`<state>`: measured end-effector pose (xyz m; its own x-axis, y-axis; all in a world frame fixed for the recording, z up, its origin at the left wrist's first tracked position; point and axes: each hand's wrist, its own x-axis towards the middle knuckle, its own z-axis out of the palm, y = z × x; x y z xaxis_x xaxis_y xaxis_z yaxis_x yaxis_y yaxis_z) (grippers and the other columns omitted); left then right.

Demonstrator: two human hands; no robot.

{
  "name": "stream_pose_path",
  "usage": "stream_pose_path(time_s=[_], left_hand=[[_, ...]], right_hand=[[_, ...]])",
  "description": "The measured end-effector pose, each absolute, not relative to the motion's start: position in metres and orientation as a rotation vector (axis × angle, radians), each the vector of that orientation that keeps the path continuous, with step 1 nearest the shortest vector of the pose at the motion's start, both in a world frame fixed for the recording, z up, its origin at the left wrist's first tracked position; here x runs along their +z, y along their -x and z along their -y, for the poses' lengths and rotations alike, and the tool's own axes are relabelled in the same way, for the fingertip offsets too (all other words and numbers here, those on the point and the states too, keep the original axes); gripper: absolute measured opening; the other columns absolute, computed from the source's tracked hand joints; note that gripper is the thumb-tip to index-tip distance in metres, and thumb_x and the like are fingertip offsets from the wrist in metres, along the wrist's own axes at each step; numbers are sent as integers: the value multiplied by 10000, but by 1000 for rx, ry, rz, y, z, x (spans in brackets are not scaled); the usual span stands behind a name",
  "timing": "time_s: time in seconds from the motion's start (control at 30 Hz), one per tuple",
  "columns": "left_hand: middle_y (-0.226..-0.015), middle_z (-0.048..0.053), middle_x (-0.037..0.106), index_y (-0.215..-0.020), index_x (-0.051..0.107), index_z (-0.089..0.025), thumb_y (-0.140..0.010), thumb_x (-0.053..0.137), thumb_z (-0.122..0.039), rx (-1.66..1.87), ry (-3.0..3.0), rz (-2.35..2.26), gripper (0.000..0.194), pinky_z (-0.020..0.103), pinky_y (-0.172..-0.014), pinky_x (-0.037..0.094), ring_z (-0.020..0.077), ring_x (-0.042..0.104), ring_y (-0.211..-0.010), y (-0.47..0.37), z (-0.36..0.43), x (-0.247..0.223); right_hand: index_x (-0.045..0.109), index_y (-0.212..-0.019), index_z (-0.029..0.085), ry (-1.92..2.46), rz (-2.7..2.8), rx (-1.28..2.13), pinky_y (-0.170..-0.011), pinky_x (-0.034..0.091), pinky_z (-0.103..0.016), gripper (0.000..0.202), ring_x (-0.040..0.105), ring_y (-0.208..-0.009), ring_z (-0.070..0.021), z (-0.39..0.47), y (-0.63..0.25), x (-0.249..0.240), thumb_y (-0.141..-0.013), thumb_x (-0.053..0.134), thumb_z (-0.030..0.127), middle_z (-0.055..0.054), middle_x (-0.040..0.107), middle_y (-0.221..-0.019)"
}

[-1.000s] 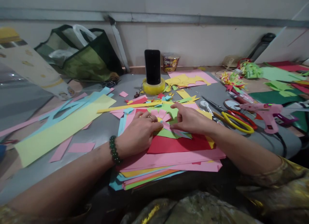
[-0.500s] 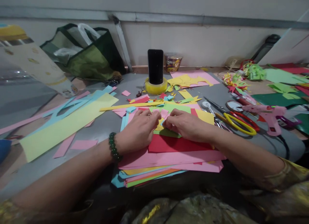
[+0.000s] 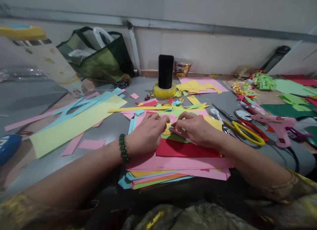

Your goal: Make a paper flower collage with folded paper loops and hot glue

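Note:
My left hand (image 3: 148, 132), a green bead bracelet at its wrist, is closed with thumb and fingers pressed on a small paper cutout. Opposite it, my right hand (image 3: 194, 129) pinches at the same spot, its fingertips close to the left ones. Between them show a yellow paper piece (image 3: 166, 129) and a bit of pink paper (image 3: 171, 117); what the fingertips grip is partly hidden. Underneath lie a green sheet (image 3: 177, 138), a red sheet (image 3: 185, 148) and a stack of pink and other coloured sheets (image 3: 173, 163).
Right of the stack lie yellow-handled scissors (image 3: 247, 132), red-handled scissors (image 3: 259, 131) and a pink glue gun (image 3: 278, 124). Ahead, a phone (image 3: 165, 71) stands in a yellow tape roll (image 3: 164, 91) among paper scraps. Cut strips (image 3: 79, 127), a bottle (image 3: 53, 61) and a green bag (image 3: 104, 60) are leftward.
The view has turned slightly left, so everything sits farther right and more of a blue object shows at the left edge. A pink paper edge shows more under my right fingers.

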<state>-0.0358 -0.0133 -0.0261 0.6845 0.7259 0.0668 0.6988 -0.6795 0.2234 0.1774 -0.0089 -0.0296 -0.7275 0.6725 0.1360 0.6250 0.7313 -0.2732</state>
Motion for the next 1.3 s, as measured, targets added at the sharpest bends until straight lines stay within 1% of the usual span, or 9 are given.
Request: stream_pose_path(time_s=[0.13, 0.27, 0.37, 0.57, 0.8, 0.93, 1.07, 1.17, 1.3], left_hand=[[-925, 89, 666, -991, 567, -184, -802, 440, -44, 210, -2735, -1133, 267, 405, -835, 382, 271, 527, -929, 36, 13, -25], [-861, 73, 688, -857, 624, -190, -828, 444, -53, 159, -2734, -1103, 228, 416, -842, 374, 264, 528, -903, 36, 13, -24], [-886, 67, 713, -859, 674, -199, -837, 452, -58, 223, -2764, -1036, 264, 418, -851, 375, 257, 536, -912, 37, 12, -26], [-972, 79, 733, -864, 730, -207, -881, 467, -102, 227, -2808, -1011, 283, 417, -846, 385, 264, 551, -966, 37, 11, -28], [-999, 65, 740, -862, 732, -201, -841, 502, -60, 167, -2771, -1062, 271, 411, -897, 389, 254, 549, -984, 34, 12, -24], [-1040, 71, 743, -860, 748, -203, -856, 515, -71, 129, -2744, -1092, 268, 423, -928, 388, 261, 552, -1027, 33, 13, -22], [-1034, 72, 744, -878, 760, -209, -852, 518, -79, 117, -2741, -1089, 276, 438, -937, 391, 264, 557, -1024, 34, 14, -21], [-1033, 80, 742, -887, 764, -212, -859, 510, -96, 123, -2752, -1082, 281, 450, -940, 398, 269, 559, -1028, 34, 13, -21], [-1052, 82, 741, -957, 758, -212, -868, 495, -100, 96, -2757, -1092, 300, 454, -947, 394, 275, 557, -1042, 33, 13, -20]], right_hand=[[646, -826, 196, 1024, 2772, 331, -742, 437, -299, 211, 562, -890, -209, 11, -178, -26, -853, 520, 28, -48, 615, -803], [618, -773, 190, 1054, 2632, 468, -757, 453, -278, 234, 581, -869, -174, 12, -183, -22, -837, 483, 10, -57, 594, -892], [601, -755, 187, 1060, 2563, 500, -801, 459, -283, 266, 596, -903, -169, 11, -187, -19, -813, 451, -24, -64, 587, -926], [585, -704, 181, 1125, 2649, 535, -726, 410, -248, 229, 537, -791, -140, 11, -185, -18, -787, 524, -24, -32, 548, -855], [573, -695, 174, 1183, 2681, 587, -675, 365, -232, 220, 485, -721, -121, 14, -183, -12, -805, 540, -14, -9, 498, -806], [623, -772, 175, 1214, 2653, 594, -726, 390, -244, 202, 532, -803, -138, 15, -181, -13, -825, 540, -2, -25, 528, -876], [665, -840, 179, 1299, 2669, 572, -734, 402, -262, 217, 551, -826, -154, 14, -178, -18, -841, 532, 8, -39, 554, -922], [671, -887, 170, 1294, 2674, 544, -737, 410, -255, 241, 557, -858, -162, 14, -174, -21, -824, 538, -21, -50, 566, -932], [656, -921, 163, 1277, 2690, 534, -699, 416, -246, 263, 554, -828, -162, 12, -171, -23, -815, 535, -44, -49, 568, -895]])
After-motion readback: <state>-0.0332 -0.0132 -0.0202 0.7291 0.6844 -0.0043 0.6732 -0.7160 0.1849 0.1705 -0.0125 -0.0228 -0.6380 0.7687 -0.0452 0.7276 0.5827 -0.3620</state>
